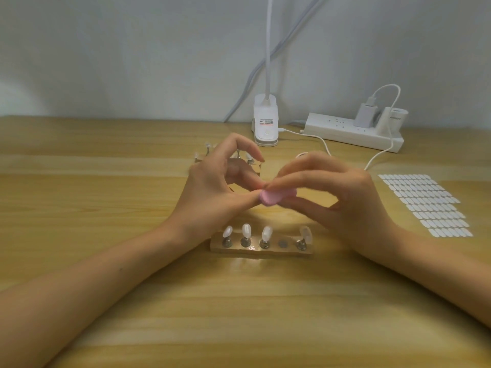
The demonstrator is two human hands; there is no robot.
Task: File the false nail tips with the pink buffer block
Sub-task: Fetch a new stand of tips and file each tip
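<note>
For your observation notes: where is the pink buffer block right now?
Centre of the head view: the pink buffer block is gripped in the right hand, beside the fingertips of the left hand, just beyond the near nail stand.

Open desk [93, 203] surface lies to the left and, between the forearms, at the near edge. The left hand [212, 187] and right hand [342, 192] occupy the centre. A nail stand [261, 248] stands just in front of them, a second stand [207, 151] behind. Lamp base [265, 126], power strip [350, 132] and cable [325, 146] block the rear right; a sticker sheet [425, 205] lies flat at right.
</note>
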